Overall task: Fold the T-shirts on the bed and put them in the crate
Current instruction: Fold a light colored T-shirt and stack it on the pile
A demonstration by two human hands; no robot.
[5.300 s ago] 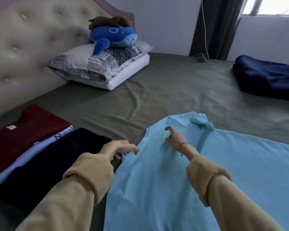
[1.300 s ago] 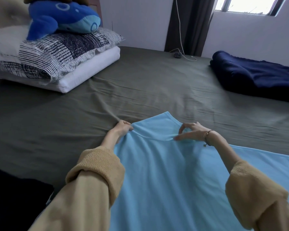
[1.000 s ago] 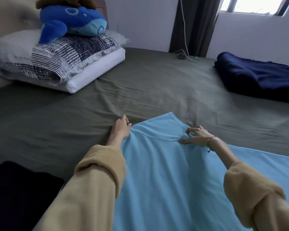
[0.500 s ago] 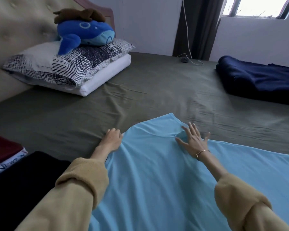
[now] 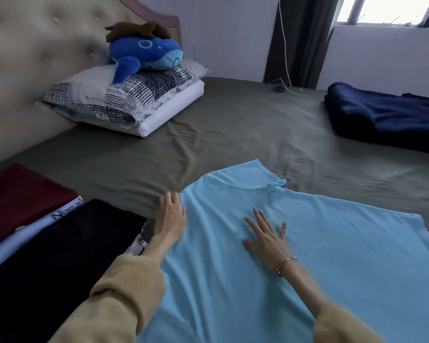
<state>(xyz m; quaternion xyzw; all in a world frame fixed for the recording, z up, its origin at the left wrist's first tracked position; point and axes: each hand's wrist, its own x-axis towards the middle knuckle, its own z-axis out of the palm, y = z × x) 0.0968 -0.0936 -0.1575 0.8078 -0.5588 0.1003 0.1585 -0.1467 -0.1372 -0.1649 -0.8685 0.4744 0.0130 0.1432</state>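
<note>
Already three shirts look folded: a maroon T-shirt [image 5: 22,196] and a white T-shirt [image 5: 30,231] stacked left of the left hand [image 5: 170,216], a black T-shirt [image 5: 60,248] beside them. Both hands lie flat with fingers straight; the right hand [image 5: 268,240] presses on the light blue T-shirt [image 5: 320,256], spread unfolded on the bed [image 5: 233,134] under and right of them. Folding it and all crating remain; no crate shows.

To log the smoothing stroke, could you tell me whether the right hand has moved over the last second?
Yes: the right hand has slid toward the person, away from the light blue T-shirt's collar.
</note>
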